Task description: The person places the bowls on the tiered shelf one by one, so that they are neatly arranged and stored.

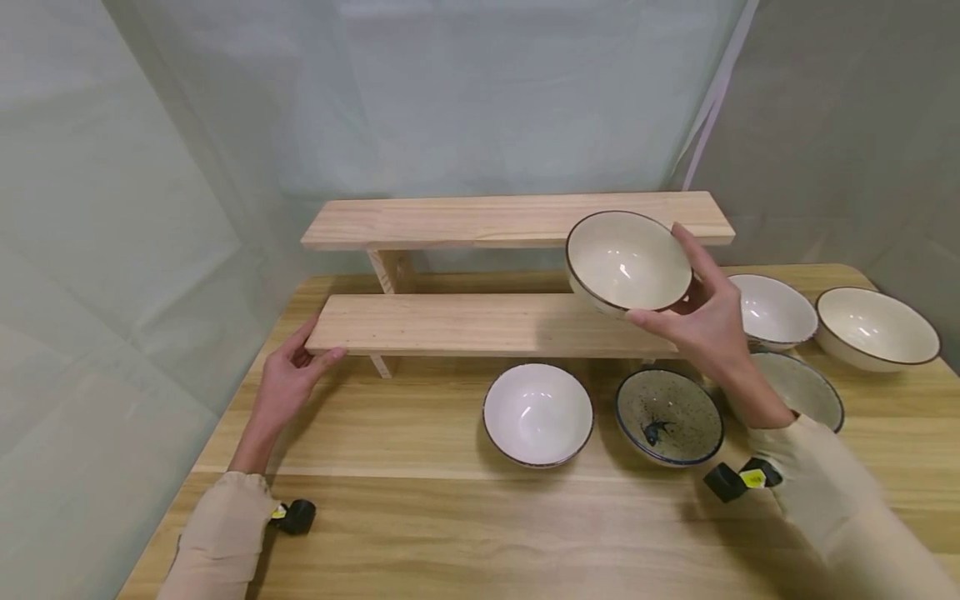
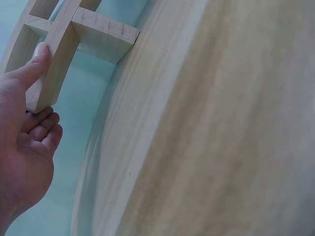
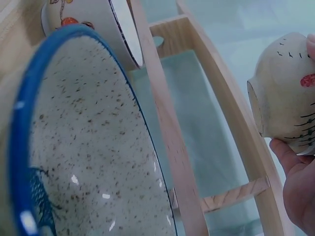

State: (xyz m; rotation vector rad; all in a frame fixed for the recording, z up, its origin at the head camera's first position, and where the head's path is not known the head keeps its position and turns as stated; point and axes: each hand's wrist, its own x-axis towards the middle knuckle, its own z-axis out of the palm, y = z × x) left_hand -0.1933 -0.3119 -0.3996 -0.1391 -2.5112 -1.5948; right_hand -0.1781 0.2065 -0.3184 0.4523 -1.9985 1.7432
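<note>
My right hand [image 1: 708, 321] grips a cream bowl [image 1: 626, 258] with a dark rim, thumb at its near edge and fingers round its right side. The bowl is tilted, its inside facing me, and overlaps the right part of both boards of a two-tier wooden shelf in the head view. Painted red and black marks show on the bowl's outside [image 3: 288, 93] in the right wrist view. My left hand [image 1: 288, 375] holds the left end of the lower board [image 1: 450, 325], thumb along one face and fingers curled at its edge. The upper board [image 1: 480, 221] stands behind and above.
In front of the shelf, a white bowl [image 1: 537, 414] and a speckled blue-rimmed bowl [image 1: 669, 415] sit on the wooden table [image 1: 420, 525]. Further right stand a white bowl [image 1: 776, 308], a grey bowl [image 1: 806, 387] and a cream bowl [image 1: 873, 329]. Pale sheeting [image 1: 487, 100] hangs behind.
</note>
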